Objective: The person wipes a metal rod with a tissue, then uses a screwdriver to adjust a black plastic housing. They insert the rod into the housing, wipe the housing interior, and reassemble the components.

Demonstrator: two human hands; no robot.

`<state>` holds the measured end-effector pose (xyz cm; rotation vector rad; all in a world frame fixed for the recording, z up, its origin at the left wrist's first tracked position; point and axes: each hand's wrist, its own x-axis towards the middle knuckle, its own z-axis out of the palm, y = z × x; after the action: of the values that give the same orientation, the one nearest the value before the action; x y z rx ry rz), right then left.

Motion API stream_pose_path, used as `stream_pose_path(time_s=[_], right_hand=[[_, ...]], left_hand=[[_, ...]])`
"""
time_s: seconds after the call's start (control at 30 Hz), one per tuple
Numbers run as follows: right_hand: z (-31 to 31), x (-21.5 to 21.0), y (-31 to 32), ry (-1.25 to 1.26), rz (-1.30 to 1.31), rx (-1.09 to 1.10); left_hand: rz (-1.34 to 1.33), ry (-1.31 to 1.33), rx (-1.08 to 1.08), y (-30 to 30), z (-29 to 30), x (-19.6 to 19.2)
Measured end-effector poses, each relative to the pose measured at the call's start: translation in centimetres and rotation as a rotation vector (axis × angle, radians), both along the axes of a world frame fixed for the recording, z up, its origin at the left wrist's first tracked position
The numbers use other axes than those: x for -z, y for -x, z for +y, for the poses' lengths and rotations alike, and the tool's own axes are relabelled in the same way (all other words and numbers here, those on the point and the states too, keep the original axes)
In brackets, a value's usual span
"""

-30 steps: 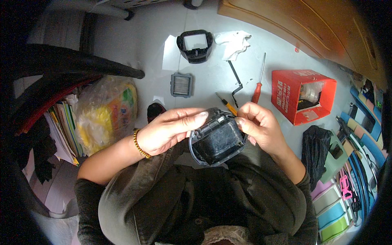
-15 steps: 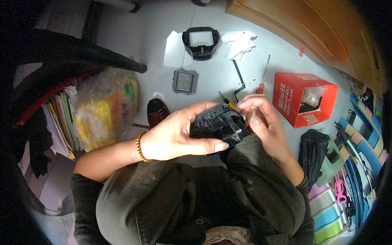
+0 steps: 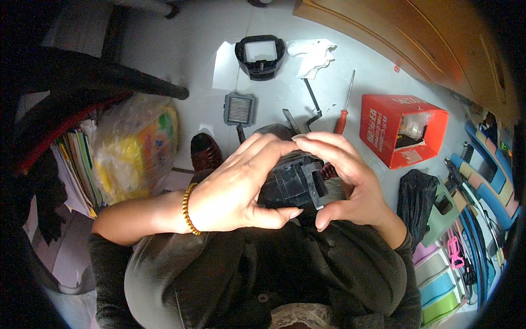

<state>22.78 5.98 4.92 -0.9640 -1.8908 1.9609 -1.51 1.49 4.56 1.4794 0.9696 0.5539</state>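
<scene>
A black plastic housing [image 3: 287, 186], with a squarish opening at its right end, is held over my lap. My left hand [image 3: 233, 192] wraps round its left side, fingers over the far edge and thumb along the near edge. Round the right end curves my right hand [image 3: 353, 186], its fingertips meeting the left fingers at the far side and its thumb by the near corner. The fingers hide much of the housing. Just beyond the hands, a red-handled screwdriver [image 3: 341, 122] and a grey pleated filter [image 3: 239, 109] lie on the floor.
Farther off lie a black plastic frame [image 3: 261, 71], crumpled white tissue [image 3: 312, 57] and a bent black rod [image 3: 312, 98]. A red box [image 3: 378, 131] stands at right, near a black bag [image 3: 416, 205]. Wooden furniture [image 3: 394, 38] borders the far right; a wrapped bundle [image 3: 134, 153] sits left.
The housing has been turned, so its squarish opening now shows at the right. My right hand has come in from beside it and closed round its right end. The view has shifted slightly.
</scene>
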Motion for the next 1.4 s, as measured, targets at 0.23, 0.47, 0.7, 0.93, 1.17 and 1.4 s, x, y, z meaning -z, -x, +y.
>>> stream_pose_path(time_s=[0.23, 0.47, 0.7, 0.93, 1.17, 1.4], right_hand=[[-0.3, 0.2, 0.0, -0.056, 0.081, 0.058], [0.1, -0.6, 0.1, -0.191, 0.021, -0.014], [0.7, -0.6, -0.5, -0.141, 0.141, -0.011], [0.2, -1.2, -0.9, -0.205, -0.027, 0.138], [-0.4, -0.6, -0.3, -0.394, 0.032, 0.11], [-0.7, -0.3, 0.1, -0.413, 0.065, 0.154]], left_hand=[[-0.011, -0.09, 0.017, -0.1, 0.3, -0.2], [0.007, -0.133, 0.024, 0.1, 0.4, -0.4], [-0.075, -0.199, 0.063, 0.4, 0.4, -0.5], [-0.043, -0.241, 0.096, 0.3, 0.7, -0.8], [-0.031, -0.276, 0.121, 0.3, 0.6, -0.9], [-0.027, -0.289, 0.111, 0.2, 0.6, -0.8]])
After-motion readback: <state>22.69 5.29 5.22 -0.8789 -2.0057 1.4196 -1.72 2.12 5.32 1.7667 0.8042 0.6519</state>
